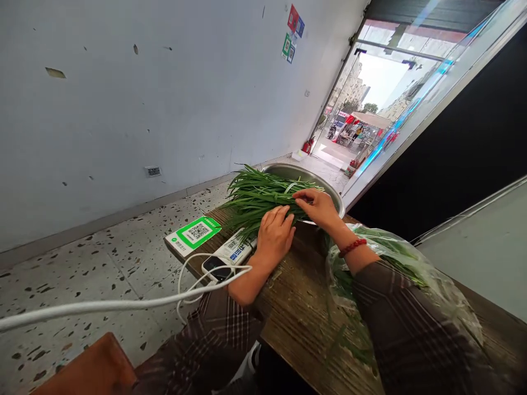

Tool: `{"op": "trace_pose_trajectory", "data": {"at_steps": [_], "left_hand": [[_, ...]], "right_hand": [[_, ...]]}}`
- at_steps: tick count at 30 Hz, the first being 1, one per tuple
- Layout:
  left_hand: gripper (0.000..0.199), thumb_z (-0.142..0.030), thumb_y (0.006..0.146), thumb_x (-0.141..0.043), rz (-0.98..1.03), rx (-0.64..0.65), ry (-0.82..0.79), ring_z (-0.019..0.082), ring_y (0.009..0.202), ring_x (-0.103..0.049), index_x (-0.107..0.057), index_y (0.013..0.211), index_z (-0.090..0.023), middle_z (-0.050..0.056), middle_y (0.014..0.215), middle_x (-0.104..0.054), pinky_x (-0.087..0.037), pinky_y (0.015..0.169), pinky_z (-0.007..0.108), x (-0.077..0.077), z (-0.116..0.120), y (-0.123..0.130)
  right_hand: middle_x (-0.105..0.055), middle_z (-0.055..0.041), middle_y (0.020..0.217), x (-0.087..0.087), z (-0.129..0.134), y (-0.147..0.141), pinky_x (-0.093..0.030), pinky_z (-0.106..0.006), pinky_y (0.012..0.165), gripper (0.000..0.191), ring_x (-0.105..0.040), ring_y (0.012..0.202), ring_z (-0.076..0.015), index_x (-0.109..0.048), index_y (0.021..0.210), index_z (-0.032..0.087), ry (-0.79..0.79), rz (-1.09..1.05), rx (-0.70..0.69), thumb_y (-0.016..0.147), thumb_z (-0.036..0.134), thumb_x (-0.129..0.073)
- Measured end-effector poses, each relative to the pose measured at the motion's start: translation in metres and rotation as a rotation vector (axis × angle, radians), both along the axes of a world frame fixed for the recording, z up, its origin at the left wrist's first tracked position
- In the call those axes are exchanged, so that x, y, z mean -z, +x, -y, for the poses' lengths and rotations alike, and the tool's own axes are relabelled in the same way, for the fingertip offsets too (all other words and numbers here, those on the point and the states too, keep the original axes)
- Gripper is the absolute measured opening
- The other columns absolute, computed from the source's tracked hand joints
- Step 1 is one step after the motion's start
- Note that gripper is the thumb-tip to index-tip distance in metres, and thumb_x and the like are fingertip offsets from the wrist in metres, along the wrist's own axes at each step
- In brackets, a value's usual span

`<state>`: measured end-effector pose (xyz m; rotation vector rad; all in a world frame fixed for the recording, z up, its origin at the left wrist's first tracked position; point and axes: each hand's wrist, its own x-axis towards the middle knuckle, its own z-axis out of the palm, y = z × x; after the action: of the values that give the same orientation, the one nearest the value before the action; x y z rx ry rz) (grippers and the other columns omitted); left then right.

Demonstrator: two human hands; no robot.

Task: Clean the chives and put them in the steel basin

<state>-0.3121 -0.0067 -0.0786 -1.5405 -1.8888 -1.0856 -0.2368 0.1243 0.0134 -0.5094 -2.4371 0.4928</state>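
Note:
A thick bunch of long green garlic chives (263, 193) lies across the table's far end and over the rim of a metal basin (338, 198). My left hand (274, 233) rests on the near side of the bunch, fingers stretched out over the leaves. Just right of it, my right hand (319, 208), with a red braided bracelet (353, 247) at the wrist, pinches thumb and forefinger together at the chives; its other fingers are partly hidden. Right of my forearm, a clear plastic bag (444, 291) holds more greens.
A wooden table (300, 312) carries leaf scraps. On its left edge are a green QR code card (198, 232) and a white power strip (230, 255) with a thick white cable (102, 307). A wall (164, 109) stands left; a glass door (370, 93) is beyond.

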Motion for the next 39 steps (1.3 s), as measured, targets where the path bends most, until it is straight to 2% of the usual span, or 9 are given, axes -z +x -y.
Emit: {"op": "trace_pose_trajectory", "data": {"at_steps": [3,7,12,17,22,27,33,36,39], "left_hand": [[0.028,-0.02,0.088,-0.054,0.003,0.003,-0.012,0.029,0.127,-0.05,-0.062,0.115,-0.017,0.012,0.135,-0.058,-0.041,0.106,0.048,0.0,0.001,0.0],[0.028,-0.021,0.088,-0.055,0.017,0.015,-0.025,0.029,0.127,-0.049,-0.061,0.115,-0.018,0.011,0.136,-0.057,-0.04,0.107,0.047,0.0,0.002,0.0],[0.028,-0.021,0.088,-0.055,0.017,0.025,-0.029,0.028,0.128,-0.048,-0.06,0.116,-0.017,0.011,0.136,-0.057,-0.041,0.106,0.047,0.0,0.003,0.0],[0.028,-0.021,0.088,-0.056,0.034,0.024,-0.03,0.028,0.128,-0.048,-0.06,0.116,-0.018,0.011,0.136,-0.056,-0.041,0.105,0.048,0.001,0.004,0.002],[0.029,-0.021,0.088,-0.056,0.031,0.019,-0.025,0.028,0.129,-0.048,-0.061,0.116,-0.018,0.012,0.135,-0.057,-0.041,0.104,0.048,0.003,0.004,0.002],[0.028,-0.021,0.087,-0.057,0.038,0.02,-0.038,0.029,0.129,-0.048,-0.062,0.115,-0.018,0.012,0.136,-0.057,-0.041,0.104,0.049,0.002,0.004,0.003],[0.028,-0.021,0.087,-0.057,0.012,0.017,-0.049,0.029,0.129,-0.047,-0.061,0.115,-0.018,0.012,0.137,-0.055,-0.04,0.105,0.048,0.003,0.005,0.002],[0.028,-0.021,0.087,-0.057,0.017,0.015,-0.051,0.029,0.128,-0.048,-0.061,0.114,-0.018,0.012,0.137,-0.055,-0.04,0.104,0.048,0.003,0.005,0.002],[0.027,-0.021,0.087,-0.057,0.022,0.01,-0.056,0.029,0.127,-0.048,-0.062,0.114,-0.019,0.012,0.137,-0.056,-0.041,0.104,0.048,0.002,0.005,0.002]], "right_hand": [[-0.069,-0.0034,0.084,0.012,-0.005,-0.012,-0.049,-0.033,0.075,0.016,-0.058,0.073,-0.0158,-0.074,0.087,0.022,-0.016,-0.024,0.007,0.076,0.025,-0.062],[-0.07,-0.0039,0.085,0.018,-0.008,-0.019,-0.048,-0.031,0.073,0.017,-0.058,0.073,-0.0157,-0.074,0.085,0.02,-0.035,-0.05,-0.005,0.079,0.025,-0.059],[-0.068,-0.005,0.089,0.013,-0.01,-0.019,-0.046,-0.031,0.075,0.02,-0.059,0.077,-0.0165,-0.073,0.091,0.019,0.088,0.05,-0.038,0.08,0.019,-0.057],[-0.066,-0.0034,0.1,0.004,0.0,-0.016,-0.044,-0.031,0.073,0.026,-0.058,0.08,-0.0168,-0.069,0.1,0.024,0.254,0.167,-0.038,0.082,0.015,-0.054],[-0.065,-0.0047,0.102,0.003,0.004,-0.014,-0.045,-0.031,0.074,0.026,-0.059,0.084,-0.0184,-0.07,0.097,0.024,0.297,0.189,-0.047,0.084,0.014,-0.051],[-0.065,-0.0059,0.103,0.01,-0.005,-0.019,-0.048,-0.034,0.079,0.029,-0.06,0.087,-0.0187,-0.073,0.103,0.024,0.254,0.199,-0.113,0.084,0.014,-0.053],[-0.068,-0.007,0.094,0.016,-0.013,-0.022,-0.05,-0.036,0.084,0.021,-0.062,0.09,-0.02,-0.076,0.09,0.022,0.181,0.132,-0.125,0.084,0.018,-0.056],[-0.071,-0.0061,0.091,0.019,-0.012,-0.022,-0.05,-0.036,0.084,0.019,-0.064,0.088,-0.0196,-0.075,0.087,0.023,0.126,0.04,-0.085,0.084,0.021,-0.056],[-0.073,-0.0039,0.087,0.021,-0.01,-0.022,-0.051,-0.033,0.077,0.018,-0.065,0.079,-0.0179,-0.075,0.086,0.022,-0.023,-0.075,-0.008,0.082,0.025,-0.057]]}}
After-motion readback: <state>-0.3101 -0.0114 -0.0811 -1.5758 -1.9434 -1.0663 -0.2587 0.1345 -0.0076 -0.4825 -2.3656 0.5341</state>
